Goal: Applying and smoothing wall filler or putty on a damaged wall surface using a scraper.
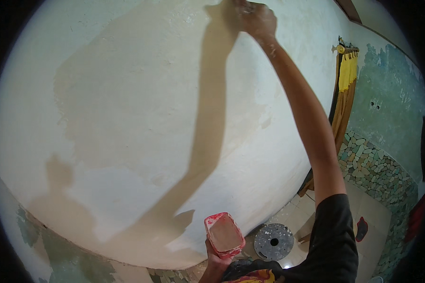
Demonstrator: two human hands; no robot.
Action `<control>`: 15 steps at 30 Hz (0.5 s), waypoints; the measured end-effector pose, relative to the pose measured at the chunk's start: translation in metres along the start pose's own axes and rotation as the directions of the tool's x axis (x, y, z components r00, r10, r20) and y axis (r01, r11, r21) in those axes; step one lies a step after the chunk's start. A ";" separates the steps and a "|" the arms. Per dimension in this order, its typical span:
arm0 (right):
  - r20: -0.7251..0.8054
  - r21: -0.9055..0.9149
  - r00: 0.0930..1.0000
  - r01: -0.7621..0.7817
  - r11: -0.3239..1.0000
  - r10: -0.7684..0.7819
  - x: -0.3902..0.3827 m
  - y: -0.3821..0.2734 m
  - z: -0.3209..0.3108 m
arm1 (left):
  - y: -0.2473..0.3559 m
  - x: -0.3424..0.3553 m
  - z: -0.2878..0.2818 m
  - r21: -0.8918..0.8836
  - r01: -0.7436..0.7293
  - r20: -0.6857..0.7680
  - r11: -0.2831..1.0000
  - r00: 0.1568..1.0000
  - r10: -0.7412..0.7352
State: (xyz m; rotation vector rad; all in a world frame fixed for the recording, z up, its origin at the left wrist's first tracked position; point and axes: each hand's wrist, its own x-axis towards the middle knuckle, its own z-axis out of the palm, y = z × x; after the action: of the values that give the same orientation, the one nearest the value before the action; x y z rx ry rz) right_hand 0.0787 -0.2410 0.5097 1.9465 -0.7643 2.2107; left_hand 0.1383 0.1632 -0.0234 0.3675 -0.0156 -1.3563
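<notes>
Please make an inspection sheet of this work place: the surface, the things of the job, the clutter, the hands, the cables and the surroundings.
Surface: wall with a large darker beige patch on pale plaster; green areas at its lower left edge.
Job's things: red tray holding beige-brown paste, spattered white on its rim.
Clutter: round grey disc with a dark centre hole on the tiled floor.
Hands: left hand holds the tray from below; right hand is raised against the top of the wall, whether it holds a tool cannot be told.
Cables: nothing seen.
Surroundings: yellow cloth hanging from a peg; pebble-faced lower wall; teal wall above it.
</notes>
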 end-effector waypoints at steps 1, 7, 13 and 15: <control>0.180 0.003 0.973 -0.145 0.989 0.142 -0.020 -0.051 0.001 | 0.007 -0.004 -0.002 -0.009 -0.027 -0.020 1.000 0.999 0.027; 0.328 0.218 0.941 0.011 0.976 -0.084 -0.081 -0.135 -0.009 | 0.011 -0.008 0.019 0.020 0.011 0.098 1.000 0.995 -0.013; 0.066 0.327 0.977 0.170 0.930 -0.202 -0.015 -0.017 -0.035 | 0.004 -0.006 0.017 0.070 0.006 0.055 0.998 0.998 -0.010; 0.053 0.085 0.998 -0.044 0.995 0.039 -0.010 0.006 -0.020 | 0.005 -0.004 0.008 0.030 0.027 0.026 0.999 0.999 -0.028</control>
State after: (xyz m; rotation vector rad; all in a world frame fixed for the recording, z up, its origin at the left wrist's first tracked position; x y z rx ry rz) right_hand 0.0602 -0.2355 0.4975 2.0530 -0.7349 2.2612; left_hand 0.1408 0.1657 -0.0141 0.3761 -0.0524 -1.3890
